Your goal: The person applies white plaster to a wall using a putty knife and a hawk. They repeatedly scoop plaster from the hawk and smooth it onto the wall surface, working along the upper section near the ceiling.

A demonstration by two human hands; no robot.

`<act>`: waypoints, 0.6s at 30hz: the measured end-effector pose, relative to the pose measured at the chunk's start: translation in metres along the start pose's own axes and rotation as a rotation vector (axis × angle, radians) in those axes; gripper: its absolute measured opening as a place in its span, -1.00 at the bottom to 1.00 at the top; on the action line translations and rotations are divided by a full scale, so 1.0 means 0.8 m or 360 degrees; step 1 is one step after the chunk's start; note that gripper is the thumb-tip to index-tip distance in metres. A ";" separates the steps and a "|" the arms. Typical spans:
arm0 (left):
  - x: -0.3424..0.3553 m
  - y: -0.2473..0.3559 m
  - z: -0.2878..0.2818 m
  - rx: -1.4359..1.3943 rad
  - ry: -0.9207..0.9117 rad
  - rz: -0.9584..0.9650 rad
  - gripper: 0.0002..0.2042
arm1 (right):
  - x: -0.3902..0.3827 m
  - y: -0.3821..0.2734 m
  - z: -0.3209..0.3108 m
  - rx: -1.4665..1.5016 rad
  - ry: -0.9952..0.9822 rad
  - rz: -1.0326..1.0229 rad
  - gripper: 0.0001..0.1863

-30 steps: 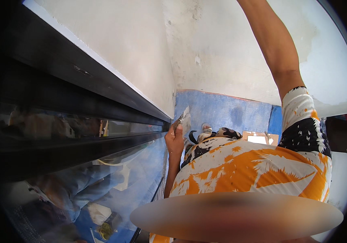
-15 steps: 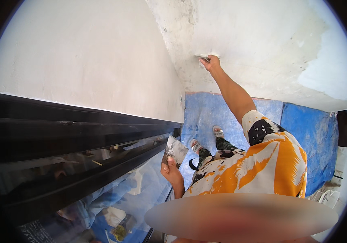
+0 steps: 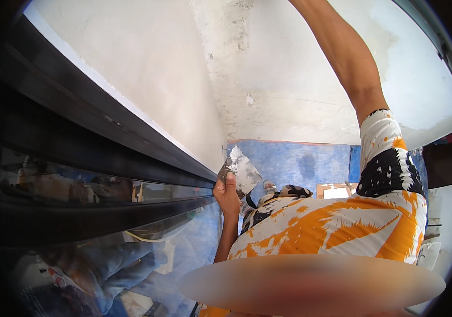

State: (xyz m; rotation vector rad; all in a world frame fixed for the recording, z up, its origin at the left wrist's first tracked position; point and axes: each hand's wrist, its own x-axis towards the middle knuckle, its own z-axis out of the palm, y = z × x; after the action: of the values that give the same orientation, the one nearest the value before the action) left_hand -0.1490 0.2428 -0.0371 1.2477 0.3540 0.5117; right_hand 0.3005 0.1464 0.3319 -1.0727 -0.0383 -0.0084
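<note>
My left hand [image 3: 228,198] is closed on a flat, roughly square putty plate [image 3: 246,171], its thumb lying across the face. White paste is smeared over the plate, which is held up in front of my body. My right forearm [image 3: 350,58] reaches up past the top edge of the picture, so the right hand and anything in it are hidden. Beyond that arm stands a white, unevenly coated wall [image 3: 289,74]. Low on it is a small white dab [image 3: 250,100], and grey, rough patches run up near the corner.
Along the left runs a black window frame [image 3: 115,142] with reflecting glass, below a smooth white side wall [image 3: 141,68]. Blue sheeting [image 3: 284,158] covers the floor around a sandalled foot [image 3: 270,186]. A board-like object [image 3: 334,190] shows beside my body. Dark furniture [image 3: 445,161] stands at the right.
My right hand, earlier low on the wall with a flat pale tool, has gone up out of the picture. My left hand still holds the plate, now slightly higher. The view has shifted.
</note>
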 end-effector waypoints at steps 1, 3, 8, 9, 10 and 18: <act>0.010 0.005 0.005 0.0009 -0.0027 -0.0090 -0.72 | -0.011 -0.015 0.012 -0.0168 0.0114 -0.0115 -0.74; 0.034 0.019 0.020 -0.0403 0.0009 -0.0273 -0.73 | -0.058 -0.011 0.001 -0.0220 -0.0235 -0.0298 -0.75; 0.110 0.078 0.060 -0.1116 0.0033 -0.0925 -0.67 | -0.287 0.092 -0.123 -0.1081 -0.1116 -0.0712 -0.52; 0.124 0.088 0.064 -0.1139 -0.0091 -0.0935 -0.68 | -0.315 0.108 -0.136 -0.1316 -0.1510 -0.1536 -0.36; 0.134 0.097 0.066 -0.1155 -0.0208 -0.0952 -0.68 | -0.343 0.123 -0.152 -0.1775 -0.1773 -0.1426 -0.23; 0.091 0.146 0.033 -0.1375 -0.0384 -0.0559 -0.72 | -0.272 0.306 -0.278 -0.1718 -0.1076 -0.0052 -0.33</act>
State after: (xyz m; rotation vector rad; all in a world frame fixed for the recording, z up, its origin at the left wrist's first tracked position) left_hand -0.0948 0.2878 0.0836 0.3841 0.1101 0.1617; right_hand 0.0951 0.0652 0.0029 -2.1102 -0.7290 0.3389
